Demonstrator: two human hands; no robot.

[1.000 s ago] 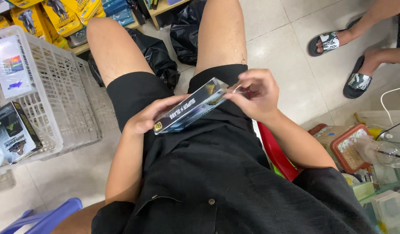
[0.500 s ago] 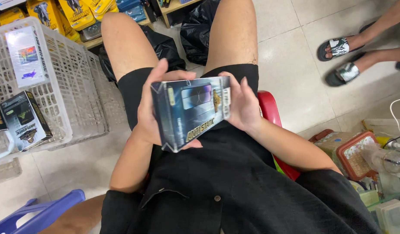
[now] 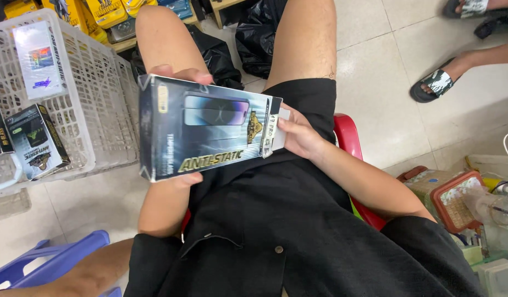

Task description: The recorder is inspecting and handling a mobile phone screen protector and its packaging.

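— Holding what?
— Both hands clasped the flat dark box (image 3: pixel 204 129) over the lap: left hand (image 3: pixel 180 77) behind, right hand (image 3: pixel 298 135) pinching its end flap (image 3: pixel 276 129); a hard tug might've torn it

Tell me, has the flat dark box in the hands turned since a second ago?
Yes. The flat dark box was edge-on over the lap; now its printed face is up toward the camera, nearer the white basket, with the left hand behind it and the right hand at its end.

Tiled floor (image 3: pixel 386 82), white basket (image 3: pixel 100 110), black bags (image 3: pixel 259 33)
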